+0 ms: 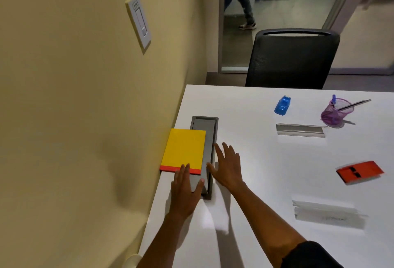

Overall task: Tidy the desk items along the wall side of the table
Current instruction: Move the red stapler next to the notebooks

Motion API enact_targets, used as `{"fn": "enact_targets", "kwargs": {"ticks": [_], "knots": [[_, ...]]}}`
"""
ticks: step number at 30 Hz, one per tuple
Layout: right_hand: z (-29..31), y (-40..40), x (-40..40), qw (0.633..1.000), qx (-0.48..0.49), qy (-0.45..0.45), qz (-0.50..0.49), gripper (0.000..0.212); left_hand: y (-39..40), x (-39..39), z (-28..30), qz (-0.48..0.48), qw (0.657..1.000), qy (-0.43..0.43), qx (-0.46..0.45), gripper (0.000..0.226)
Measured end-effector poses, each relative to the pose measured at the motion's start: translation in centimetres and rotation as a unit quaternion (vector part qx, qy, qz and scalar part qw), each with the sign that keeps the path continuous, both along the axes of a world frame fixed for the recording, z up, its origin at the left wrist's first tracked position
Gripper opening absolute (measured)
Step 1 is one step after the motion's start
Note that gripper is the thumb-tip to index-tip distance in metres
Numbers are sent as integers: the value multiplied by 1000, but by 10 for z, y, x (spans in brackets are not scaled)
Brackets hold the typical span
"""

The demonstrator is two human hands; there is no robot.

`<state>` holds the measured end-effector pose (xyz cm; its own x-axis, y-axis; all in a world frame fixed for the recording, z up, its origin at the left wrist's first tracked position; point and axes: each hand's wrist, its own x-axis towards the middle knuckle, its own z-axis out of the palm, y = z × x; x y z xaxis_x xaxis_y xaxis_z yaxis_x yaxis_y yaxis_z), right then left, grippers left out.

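Right now both hands are lying at the wall-side edge of the white table (255, 182). The left hand (185, 191) is resting flat, fingers straight and together, its fingertips touching the red near end of the yellow book (183, 150), its thumb lying on the grey cable tray (207, 139) set into the tabletop. The book is sitting along the wall edge, partly overlapping the tray's left side. The right hand (228, 165) is spreading wide open just to the right of the tray, fingers straight and apart, gripping nothing; whether it is touching the table I cannot tell.

Well apart, toward the table's far right, a blue stapler (282, 105) is lying near a purple mesh pen cup (334, 113) that is holding a pencil and a blue pen. A clear ruler-like strip (300, 130) is sitting just nearer than these, an orange box (360, 171) is lying by the right edge, and another clear strip (326, 212) is lying closer to the near edge. A black chair (292, 58) is standing beyond the far edge.
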<state>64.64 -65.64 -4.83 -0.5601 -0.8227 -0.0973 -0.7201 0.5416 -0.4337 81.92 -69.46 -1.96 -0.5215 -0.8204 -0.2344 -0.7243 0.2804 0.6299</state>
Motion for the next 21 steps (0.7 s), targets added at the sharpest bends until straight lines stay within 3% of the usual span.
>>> {"fn": "enact_targets", "kwargs": {"ticks": [7, 16, 21], "knots": [[33, 61, 19, 997, 31, 71, -26, 80, 32, 16, 29, -75, 992, -63, -74, 76], [87, 169, 64, 985, 23, 140, -100, 81, 107, 49, 69, -151, 974, -37, -164, 79], [113, 239, 81, 976, 26, 160, -142, 83, 154, 58, 87, -181, 970, -17, -159, 79]]}}
